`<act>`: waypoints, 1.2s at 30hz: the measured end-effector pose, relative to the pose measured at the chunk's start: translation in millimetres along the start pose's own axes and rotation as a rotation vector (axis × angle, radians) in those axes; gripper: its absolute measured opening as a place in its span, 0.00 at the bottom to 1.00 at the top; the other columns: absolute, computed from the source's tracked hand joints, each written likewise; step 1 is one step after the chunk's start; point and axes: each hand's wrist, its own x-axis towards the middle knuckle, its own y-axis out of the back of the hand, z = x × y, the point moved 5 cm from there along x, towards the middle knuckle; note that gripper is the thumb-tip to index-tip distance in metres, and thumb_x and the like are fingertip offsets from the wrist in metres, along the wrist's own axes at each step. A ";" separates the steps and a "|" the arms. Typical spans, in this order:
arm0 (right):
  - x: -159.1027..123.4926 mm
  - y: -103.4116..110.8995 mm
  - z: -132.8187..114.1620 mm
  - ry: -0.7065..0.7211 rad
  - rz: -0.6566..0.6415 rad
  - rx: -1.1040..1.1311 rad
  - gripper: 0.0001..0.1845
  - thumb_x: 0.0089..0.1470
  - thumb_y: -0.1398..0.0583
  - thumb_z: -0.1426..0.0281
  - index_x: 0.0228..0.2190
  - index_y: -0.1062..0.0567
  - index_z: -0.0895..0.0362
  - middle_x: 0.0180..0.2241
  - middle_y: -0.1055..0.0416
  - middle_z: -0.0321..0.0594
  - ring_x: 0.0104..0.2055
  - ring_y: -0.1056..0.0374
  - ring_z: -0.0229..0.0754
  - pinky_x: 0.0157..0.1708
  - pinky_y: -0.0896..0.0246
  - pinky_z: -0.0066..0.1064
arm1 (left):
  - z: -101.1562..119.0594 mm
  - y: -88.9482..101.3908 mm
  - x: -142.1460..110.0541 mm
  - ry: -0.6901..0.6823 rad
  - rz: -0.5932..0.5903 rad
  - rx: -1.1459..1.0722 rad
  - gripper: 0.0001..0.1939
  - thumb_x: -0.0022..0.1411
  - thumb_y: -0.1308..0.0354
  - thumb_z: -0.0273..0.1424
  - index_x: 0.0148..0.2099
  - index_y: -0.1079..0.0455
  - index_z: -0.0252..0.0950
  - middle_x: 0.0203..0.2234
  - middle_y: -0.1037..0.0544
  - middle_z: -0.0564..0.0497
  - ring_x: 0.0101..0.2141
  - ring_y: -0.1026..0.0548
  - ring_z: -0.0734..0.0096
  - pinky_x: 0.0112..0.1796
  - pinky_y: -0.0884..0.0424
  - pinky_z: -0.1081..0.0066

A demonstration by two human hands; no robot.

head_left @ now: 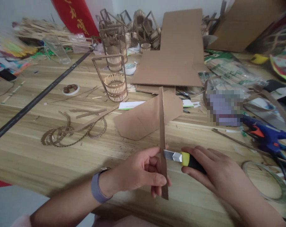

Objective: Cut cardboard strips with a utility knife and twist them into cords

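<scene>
My left hand (147,173) pinches a narrow cardboard strip (162,126) near its lower end, thumb in front and fingers behind. The strip stands almost upright over the table. In my right hand (214,167) is a utility knife (185,158) with a yellow and black handle. Its blade points left and meets the strip's right edge, just above my left thumb. Behind the strip lies a cut piece of cardboard (138,121). Curled corrugated strips (60,135) rest on the table to the left.
A small slatted basket with a tall handle (115,88) stands beyond, with several more behind it. Large cardboard (180,60) lies at the back. At right are a blue glue gun (268,135) and a tape roll (245,176). A black bar (43,93) crosses the left side.
</scene>
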 end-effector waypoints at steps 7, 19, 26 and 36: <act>11.2 2.6 -21.3 0.036 0.030 0.081 0.22 0.67 0.52 0.52 0.43 0.31 0.56 0.27 0.26 0.37 0.24 0.29 0.40 0.22 0.37 0.30 | -1.8 6.2 0.5 -0.040 0.131 0.044 0.39 0.56 0.35 0.25 0.67 0.43 0.36 0.30 0.27 0.55 0.24 0.26 0.78 0.24 0.29 0.77; 14.5 6.3 -24.7 0.064 0.038 0.023 0.21 0.67 0.53 0.53 0.41 0.31 0.56 0.25 0.27 0.37 0.23 0.29 0.40 0.21 0.37 0.30 | -1.5 0.4 -1.8 -0.024 0.087 0.091 0.40 0.60 0.36 0.26 0.70 0.49 0.37 0.28 0.28 0.56 0.25 0.28 0.79 0.26 0.30 0.76; -1.7 -6.7 -8.8 -0.015 0.019 0.079 0.22 0.65 0.50 0.51 0.45 0.30 0.55 0.30 0.26 0.40 0.27 0.29 0.42 0.26 0.38 0.32 | -1.0 1.7 -2.2 -0.021 0.028 0.046 0.40 0.60 0.36 0.25 0.70 0.48 0.40 0.32 0.25 0.52 0.24 0.27 0.79 0.25 0.31 0.77; 2.7 -2.6 -10.8 -0.027 0.040 0.020 0.23 0.66 0.52 0.52 0.42 0.28 0.55 0.29 0.26 0.40 0.26 0.30 0.42 0.26 0.38 0.33 | 0.5 3.5 -0.7 -0.052 0.083 0.121 0.35 0.61 0.38 0.29 0.68 0.44 0.36 0.31 0.25 0.52 0.22 0.30 0.81 0.23 0.34 0.78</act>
